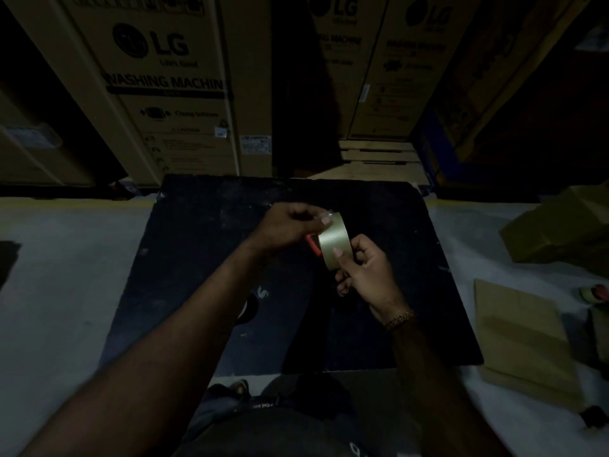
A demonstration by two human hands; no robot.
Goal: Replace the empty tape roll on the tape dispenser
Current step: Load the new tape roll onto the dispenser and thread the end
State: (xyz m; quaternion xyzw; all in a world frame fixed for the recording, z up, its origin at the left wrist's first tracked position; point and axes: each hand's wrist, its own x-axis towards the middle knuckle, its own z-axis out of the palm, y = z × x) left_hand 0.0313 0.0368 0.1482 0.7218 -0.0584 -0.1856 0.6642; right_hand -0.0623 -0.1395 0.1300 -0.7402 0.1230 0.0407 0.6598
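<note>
A full roll of tan packing tape point(333, 240) is held in the air above a black board point(197, 245). My right hand point(365, 268) grips the roll from below and to the right, thumb on its outer face. My left hand point(290, 225) pinches the top edge of the roll, where a bit of clear tape end shows. A red part of the tape dispenser point(312, 245) peeks out behind the roll on its left side; most of the dispenser is hidden by the roll and my hands.
The black board lies on a pale floor. Tall cardboard washing-machine boxes point(171, 87) stand behind it. Flat cardboard pieces point(520, 328) and a folded box point(560, 232) lie to the right, with a small red and green object point(594, 291) beside them. The scene is dim.
</note>
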